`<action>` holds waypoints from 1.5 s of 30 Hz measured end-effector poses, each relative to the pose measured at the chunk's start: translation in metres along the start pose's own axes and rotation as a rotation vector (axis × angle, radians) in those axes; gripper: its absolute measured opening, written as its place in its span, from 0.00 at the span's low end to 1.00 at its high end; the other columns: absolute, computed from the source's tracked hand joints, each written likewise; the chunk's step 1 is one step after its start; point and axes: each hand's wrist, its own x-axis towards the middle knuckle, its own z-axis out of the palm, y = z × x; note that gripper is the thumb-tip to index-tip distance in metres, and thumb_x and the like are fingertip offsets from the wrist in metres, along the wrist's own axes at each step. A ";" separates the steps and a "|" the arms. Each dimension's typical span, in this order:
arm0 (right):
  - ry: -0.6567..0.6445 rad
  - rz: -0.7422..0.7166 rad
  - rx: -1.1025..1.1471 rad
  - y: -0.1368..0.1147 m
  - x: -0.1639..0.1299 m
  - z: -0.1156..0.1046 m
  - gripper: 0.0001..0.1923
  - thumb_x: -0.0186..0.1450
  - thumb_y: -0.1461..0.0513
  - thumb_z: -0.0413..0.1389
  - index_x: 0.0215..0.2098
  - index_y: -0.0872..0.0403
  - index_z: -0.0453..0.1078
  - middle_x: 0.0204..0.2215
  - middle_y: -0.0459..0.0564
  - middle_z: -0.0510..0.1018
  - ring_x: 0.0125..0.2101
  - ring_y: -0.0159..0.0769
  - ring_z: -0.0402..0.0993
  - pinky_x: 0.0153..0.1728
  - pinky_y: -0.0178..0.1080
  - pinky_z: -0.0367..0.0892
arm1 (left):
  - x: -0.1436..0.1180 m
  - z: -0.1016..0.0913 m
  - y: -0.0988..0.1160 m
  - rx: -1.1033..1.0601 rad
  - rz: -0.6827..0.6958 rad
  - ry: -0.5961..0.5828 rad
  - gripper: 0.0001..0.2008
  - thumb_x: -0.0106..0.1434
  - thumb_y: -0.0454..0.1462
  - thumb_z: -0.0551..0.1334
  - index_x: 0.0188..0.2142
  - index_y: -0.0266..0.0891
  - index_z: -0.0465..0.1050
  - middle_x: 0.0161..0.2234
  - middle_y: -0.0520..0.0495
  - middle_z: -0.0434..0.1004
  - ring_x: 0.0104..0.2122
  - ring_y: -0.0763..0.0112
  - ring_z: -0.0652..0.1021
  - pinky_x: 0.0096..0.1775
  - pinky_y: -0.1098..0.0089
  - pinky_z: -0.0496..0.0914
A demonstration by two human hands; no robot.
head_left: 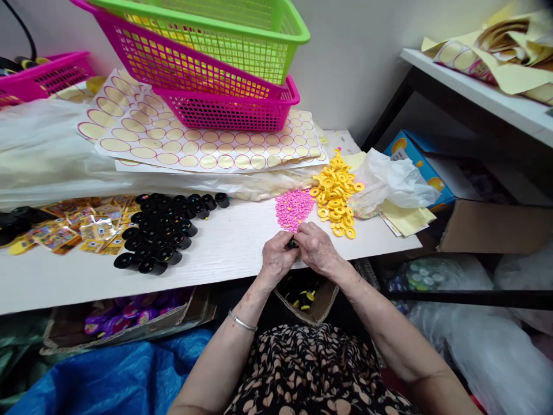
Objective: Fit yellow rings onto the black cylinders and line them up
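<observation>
My left hand [276, 256] and my right hand [317, 248] meet at the front edge of the white table [233, 242], both closed around one small black part [293, 244] that is mostly hidden by the fingers. Just beyond them lie a heap of tiny pink pieces [294, 206] and a pile of yellow rings [336, 193]. A cluster of black tube-shaped parts [164, 230] lies to the left.
Sticker sheets [199, 144] lie at the back under stacked pink [224, 106] and green baskets [228, 34]. Yellow packets [78, 225] sit at left, a crumpled plastic bag [389, 181] at right. Cardboard boxes [129, 317] stand under the table; a shelf [475, 92] is at right.
</observation>
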 end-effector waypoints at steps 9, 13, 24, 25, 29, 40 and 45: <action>0.369 0.194 0.509 0.023 -0.022 -0.002 0.05 0.60 0.65 0.52 0.33 0.54 0.69 0.29 0.47 0.68 0.32 0.32 0.66 0.34 0.36 0.62 | 0.001 0.001 -0.002 -0.003 0.012 0.006 0.08 0.50 0.34 0.63 0.33 0.39 0.73 0.27 0.53 0.69 0.26 0.76 0.68 0.29 0.75 0.61; 0.595 0.542 0.208 0.058 -0.054 -0.003 0.07 0.59 0.63 0.51 0.34 0.55 0.69 0.33 0.51 0.69 0.35 0.37 0.65 0.36 0.39 0.63 | 0.003 0.001 -0.004 0.012 0.019 0.018 0.09 0.50 0.34 0.64 0.33 0.39 0.73 0.27 0.53 0.69 0.26 0.76 0.68 0.30 0.74 0.61; 0.268 0.715 -0.065 0.094 -0.069 -0.011 0.14 0.57 0.57 0.52 0.39 0.55 0.69 0.36 0.53 0.70 0.37 0.41 0.63 0.37 0.41 0.61 | 0.004 0.003 -0.004 0.000 -0.010 0.074 0.17 0.46 0.35 0.65 0.39 0.39 0.73 0.29 0.53 0.71 0.24 0.76 0.68 0.29 0.74 0.64; 0.282 0.711 -0.058 0.093 -0.069 -0.012 0.13 0.57 0.58 0.52 0.38 0.56 0.69 0.35 0.53 0.69 0.37 0.41 0.63 0.37 0.41 0.61 | 0.004 0.003 -0.004 -0.011 -0.010 0.081 0.18 0.45 0.35 0.65 0.39 0.39 0.73 0.30 0.53 0.71 0.24 0.76 0.68 0.28 0.74 0.64; 0.457 0.732 0.144 0.083 -0.071 -0.019 0.14 0.54 0.59 0.55 0.37 0.58 0.68 0.34 0.51 0.68 0.31 0.35 0.64 0.34 0.39 0.61 | 0.004 -0.001 -0.003 -0.134 0.025 0.121 0.23 0.44 0.30 0.62 0.43 0.38 0.71 0.33 0.51 0.70 0.22 0.79 0.66 0.25 0.75 0.63; -0.279 0.658 1.529 -0.022 -0.058 -0.030 0.13 0.51 0.58 0.62 0.30 0.60 0.73 0.19 0.45 0.71 0.18 0.25 0.62 0.21 0.32 0.59 | -0.046 -0.024 0.052 -0.670 -0.291 -0.096 0.10 0.51 0.37 0.66 0.34 0.36 0.75 0.26 0.50 0.71 0.21 0.80 0.67 0.23 0.76 0.61; -0.064 0.555 1.245 -0.044 -0.055 -0.015 0.14 0.58 0.56 0.56 0.38 0.58 0.70 0.25 0.47 0.73 0.20 0.26 0.65 0.22 0.32 0.62 | -0.037 -0.023 0.048 -0.863 -0.526 0.065 0.10 0.46 0.37 0.69 0.23 0.32 0.71 0.16 0.55 0.67 0.15 0.84 0.63 0.18 0.79 0.56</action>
